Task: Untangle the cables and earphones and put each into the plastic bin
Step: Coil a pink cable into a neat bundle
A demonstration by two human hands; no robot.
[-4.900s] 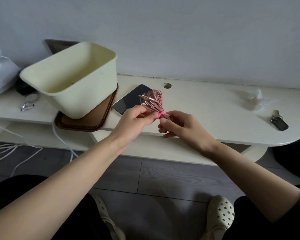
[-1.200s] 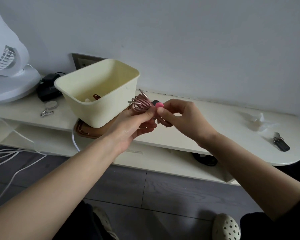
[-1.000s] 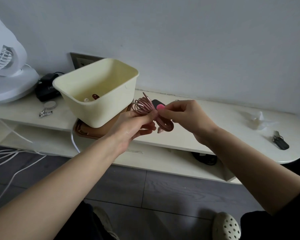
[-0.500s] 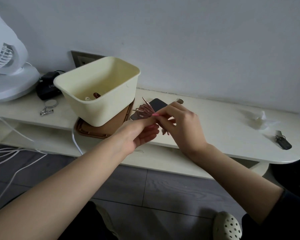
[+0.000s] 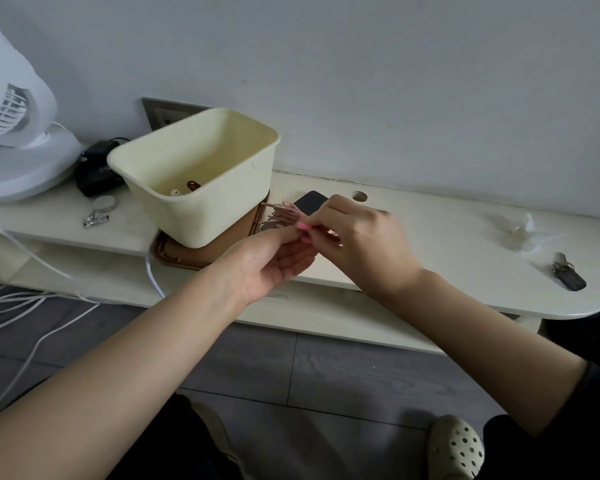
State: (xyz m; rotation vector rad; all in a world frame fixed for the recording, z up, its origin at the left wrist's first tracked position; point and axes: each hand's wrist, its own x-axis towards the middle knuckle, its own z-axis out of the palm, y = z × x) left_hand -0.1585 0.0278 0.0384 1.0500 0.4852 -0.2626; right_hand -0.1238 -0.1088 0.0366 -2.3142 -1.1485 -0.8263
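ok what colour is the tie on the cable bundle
The tie is bright pink, clearest in the head view.

- The left hand point(image 5: 267, 261) and right hand point(image 5: 361, 244) pinch a pink cable point(image 5: 284, 214) above the front part of a long cream shelf point(image 5: 430, 237), whose right end is rounded.
- Just left of that grip, a brown tray point(image 5: 174, 254) lies on the shelf, and a cream plastic bin point(image 5: 201, 216) stands on it.
- Just behind the grip, a dark phone point(image 5: 310, 202) lies flat, partly hidden by the fingers.
- Behind the grip and slightly right, a round hole point(image 5: 359, 195) opens in the shelf top.
- Well right of the grip lies a crumpled clear wrapper point(image 5: 520, 230). Farther right, toward the front edge, lie keys point(image 5: 567, 276) with a black fob.
- Far left of the grip, beyond the bin, a white fan point(image 5: 25, 171) stands with a black adapter point(image 5: 96, 171) beside it. A small ring point(image 5: 104, 202) and a metal clip point(image 5: 95, 220) lie nearer the front.
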